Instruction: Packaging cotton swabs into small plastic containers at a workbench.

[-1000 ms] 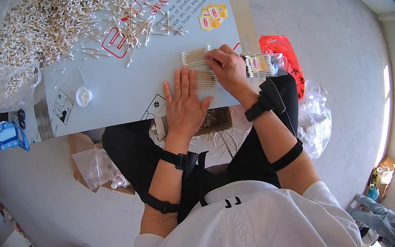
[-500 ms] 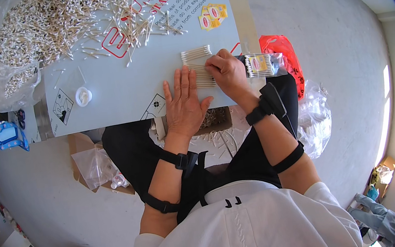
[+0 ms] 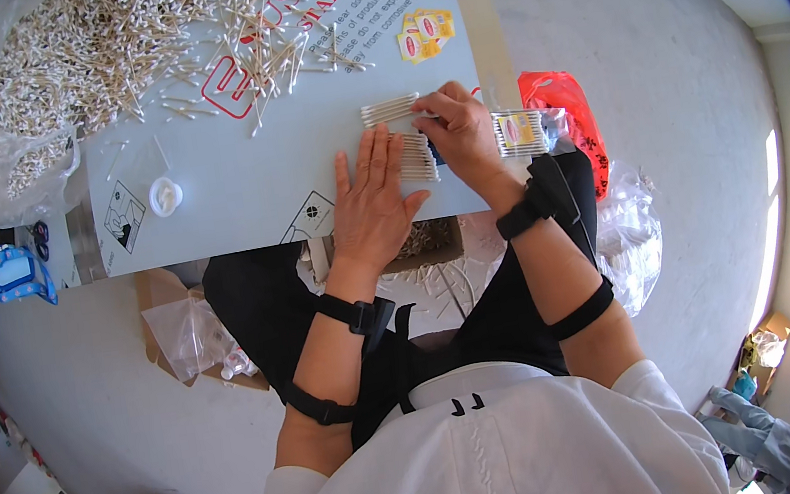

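Indoors, pale tabletop, grey floor, left grip flat against swabs, right grip curled, hold unclear.

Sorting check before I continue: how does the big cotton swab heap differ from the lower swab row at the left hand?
The cotton swab heap is jumbled, its swabs pointing every way; the lower swab row lies neatly side by side. The heap is far larger than the row. The heap has no hand on it, while the left hand's fingers overlap the row's left part. Both consist of slim, white-tipped swabs.
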Demonstrator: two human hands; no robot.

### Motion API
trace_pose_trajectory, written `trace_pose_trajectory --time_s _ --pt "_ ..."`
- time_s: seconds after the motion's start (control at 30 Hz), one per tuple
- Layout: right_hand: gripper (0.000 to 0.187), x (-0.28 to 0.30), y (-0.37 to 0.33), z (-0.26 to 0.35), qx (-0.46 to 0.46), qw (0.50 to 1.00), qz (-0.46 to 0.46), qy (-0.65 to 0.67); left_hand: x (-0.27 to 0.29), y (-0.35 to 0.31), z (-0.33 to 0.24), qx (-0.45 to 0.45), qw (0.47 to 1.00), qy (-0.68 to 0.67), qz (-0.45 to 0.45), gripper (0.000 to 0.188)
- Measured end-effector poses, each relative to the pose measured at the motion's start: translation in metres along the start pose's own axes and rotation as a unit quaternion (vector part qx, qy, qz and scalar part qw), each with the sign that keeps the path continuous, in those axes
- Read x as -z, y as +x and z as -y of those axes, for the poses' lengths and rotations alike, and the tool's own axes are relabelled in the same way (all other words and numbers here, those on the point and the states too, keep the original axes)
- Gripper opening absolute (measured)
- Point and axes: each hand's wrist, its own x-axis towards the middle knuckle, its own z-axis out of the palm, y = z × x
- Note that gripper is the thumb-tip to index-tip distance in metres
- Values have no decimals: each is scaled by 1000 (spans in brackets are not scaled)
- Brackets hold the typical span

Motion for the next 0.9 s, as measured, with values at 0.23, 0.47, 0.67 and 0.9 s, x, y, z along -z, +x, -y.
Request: trace_pose_trajectory --time_s 0.23,0.47,0.67,0.9 --pt "15 1 42 -10 21 998 36 -55 -2 3 -2 -7 1000 29 -10 77" --pt "16 3 -13 7 -19 989 -115 91 -2 0 1 -1 1000 13 -5 78" --pt "15 -4 -45 7 -33 993 -108 26 1 3 -2 -2 1000 1 8 79" --pt "25 3 -33 8 -84 996 -14 -34 0 4 -2 -12 1000 7 3 82"
